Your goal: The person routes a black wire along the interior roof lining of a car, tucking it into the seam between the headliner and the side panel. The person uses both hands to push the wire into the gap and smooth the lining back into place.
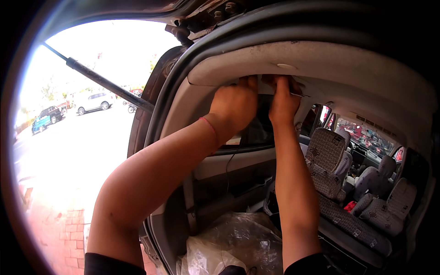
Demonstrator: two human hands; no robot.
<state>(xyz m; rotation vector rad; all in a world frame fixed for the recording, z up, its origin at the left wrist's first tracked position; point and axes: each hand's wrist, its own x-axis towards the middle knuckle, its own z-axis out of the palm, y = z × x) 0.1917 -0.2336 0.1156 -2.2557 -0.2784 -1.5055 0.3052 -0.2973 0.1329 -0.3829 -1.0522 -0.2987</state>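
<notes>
Both my arms reach up into the open rear of a vehicle, to the underside of its light grey roof trim [256, 57]. My left hand [234, 104] is curled, back towards me, with its fingertips up against the trim's lower edge; what they grip, if anything, is hidden. Close beside it on the right, my right hand [284, 101] is closed with fingers raised to the same edge. From it a thin metal rod [301, 95] sticks out to the right; its kind does not show. A thin dark wire [228, 172] hangs below my left wrist.
A gas strut [98, 78] slants across the upper left. Below my arms lies crumpled clear plastic sheeting [233, 238]. Patterned seats [326, 149] stand further inside at right. Outside are brick paving [73, 236] and a parked white car [94, 101].
</notes>
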